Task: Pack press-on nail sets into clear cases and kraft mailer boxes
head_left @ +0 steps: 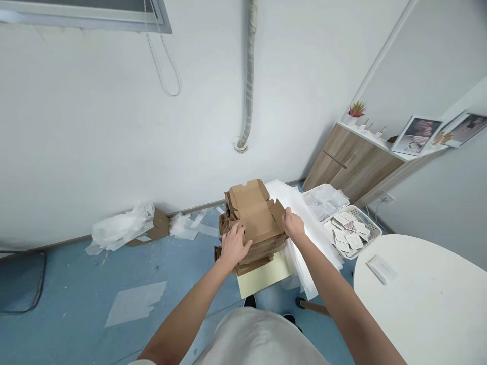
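Note:
A stack of flattened brown cardboard boxes (262, 248) stands in front of me on a pale yellow board. The top cardboard box (253, 208) lies unfolded, with its lid part toward the wall and a side flap raised at its right. My right hand (293, 224) is closed on that right flap. At the left edge of the stack, my left hand (233, 247) rests with its fingers apart and thumb over the cardboard. Part of the stack's left side is hidden behind this hand.
White foam sheets (304, 228) lie right of the stack. Beyond them are a plastic bin (326, 199) of clear packets and a white basket (375, 238) of small cards. A round white table (426, 304) stands at right. Plastic scraps (122, 228) lie by the wall.

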Tool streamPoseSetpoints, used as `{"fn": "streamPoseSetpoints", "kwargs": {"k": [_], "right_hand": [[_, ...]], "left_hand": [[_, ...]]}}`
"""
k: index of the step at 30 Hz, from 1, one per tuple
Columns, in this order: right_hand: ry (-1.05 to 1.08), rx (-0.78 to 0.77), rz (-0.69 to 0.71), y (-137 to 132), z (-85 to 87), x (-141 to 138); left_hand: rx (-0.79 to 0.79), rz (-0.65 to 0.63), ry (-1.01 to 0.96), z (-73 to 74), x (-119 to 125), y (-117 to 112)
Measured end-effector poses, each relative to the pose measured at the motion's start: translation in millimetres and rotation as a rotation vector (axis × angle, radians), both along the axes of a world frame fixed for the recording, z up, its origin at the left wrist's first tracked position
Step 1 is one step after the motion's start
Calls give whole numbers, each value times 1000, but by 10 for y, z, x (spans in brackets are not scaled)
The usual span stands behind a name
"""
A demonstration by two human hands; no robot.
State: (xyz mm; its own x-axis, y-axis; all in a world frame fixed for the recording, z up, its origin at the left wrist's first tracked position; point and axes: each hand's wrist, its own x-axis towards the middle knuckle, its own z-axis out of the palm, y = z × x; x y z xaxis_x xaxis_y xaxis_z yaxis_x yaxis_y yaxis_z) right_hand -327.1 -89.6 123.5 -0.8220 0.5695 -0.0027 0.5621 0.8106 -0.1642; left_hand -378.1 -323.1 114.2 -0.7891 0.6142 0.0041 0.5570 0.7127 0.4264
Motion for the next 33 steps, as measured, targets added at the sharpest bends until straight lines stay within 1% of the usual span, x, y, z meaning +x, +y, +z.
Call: {"fn": "streamPoseSetpoints", "kwargs": {"k": [2,3,8,10,12,15,20,22,25,28,31,33], "right_hand": [[40,-7,-16,20,22,38],[79,12,0,31,35,64],[316,185,143,42,102,196],[361,191,191,9,115,227],[382,139,177,-36,122,246],[468,-47,31,-92,145,275],[738,-499,-209,-84,253,383],[790,-625,-273,-51,298,468],[875,-713,-354,26,335,673],[982,-746,-440,134,332,992],[1073,-755,-546,251,298,1416],[1133,-746,-625,314,261,1743]], "left_hand": [[-24,25,8,22,-27,16],[-33,34,11,34,-39,23],[-58,49,1,73,-75,46],[-53,53,-4,73,-77,51],[-37,56,-8,68,-76,51],[-5,75,-14,59,-71,46],[96,137,-4,71,-63,76],[143,174,-1,96,-67,129],[228,215,-40,140,-86,267],[306,215,-189,152,-98,470],[372,151,-380,102,-41,722],[428,73,-467,42,71,918]]}}
